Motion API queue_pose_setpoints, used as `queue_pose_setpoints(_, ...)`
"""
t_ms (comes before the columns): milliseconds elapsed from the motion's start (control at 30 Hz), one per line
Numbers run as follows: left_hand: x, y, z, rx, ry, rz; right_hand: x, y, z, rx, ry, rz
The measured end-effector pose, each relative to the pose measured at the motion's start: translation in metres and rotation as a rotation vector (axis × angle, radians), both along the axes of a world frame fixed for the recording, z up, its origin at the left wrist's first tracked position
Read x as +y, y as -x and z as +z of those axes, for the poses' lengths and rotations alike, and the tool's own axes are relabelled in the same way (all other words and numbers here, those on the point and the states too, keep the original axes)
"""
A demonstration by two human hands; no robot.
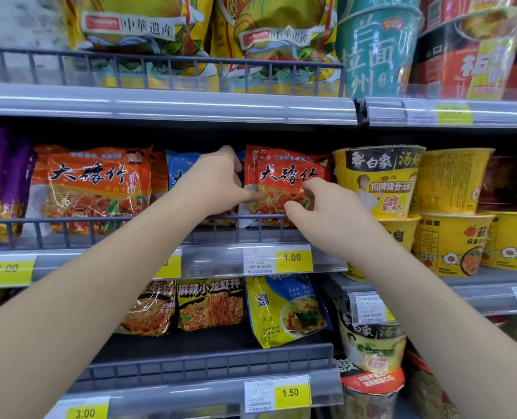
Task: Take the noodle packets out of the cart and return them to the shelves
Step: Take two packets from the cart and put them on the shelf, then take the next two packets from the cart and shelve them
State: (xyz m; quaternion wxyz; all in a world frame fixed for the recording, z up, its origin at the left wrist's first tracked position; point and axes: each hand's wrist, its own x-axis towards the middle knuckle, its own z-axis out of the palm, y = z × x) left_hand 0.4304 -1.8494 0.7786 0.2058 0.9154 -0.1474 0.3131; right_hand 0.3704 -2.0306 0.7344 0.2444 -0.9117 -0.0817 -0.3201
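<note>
Grip at centre frame: left hand (218, 186) pinching red noodle packet (281, 176) by its edge; right hand (323, 216) curled on lower front; upright behind wire rail (69, 220), probably to show label.

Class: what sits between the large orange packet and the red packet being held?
A blue packet, half hidden by the left hand gripping the red packet; head view.

The left forearm (100, 282) and right forearm (417, 291) are bare, as are the left hand (218, 182) and right hand (320, 210).
</note>
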Motion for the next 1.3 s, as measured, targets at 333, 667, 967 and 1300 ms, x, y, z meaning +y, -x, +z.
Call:
queue_pose_setpoints(333, 0.062, 0.054, -0.009, -0.128, 0.162, -0.138, 0.032, 0.015, 0.008, -0.18, -0.024, 0.161)
queue_pose_setpoints(667, 0.121, 0.096, -0.03, -0.201, 0.329, -0.322, 0.083, 0.014, 0.001, -0.288, -0.251, 0.626)
queue_pose_setpoints(967, 0.135, 0.163, -0.055, -0.282, 0.361, -0.187, 0.102, 0.029, -0.014, -0.223, -0.347, 0.972)
queue_pose_setpoints(1300, 0.174, 0.269, -0.074, -0.317, 0.35, 0.139, 0.192, 0.055, -0.025, -0.043, -0.497, 1.431)
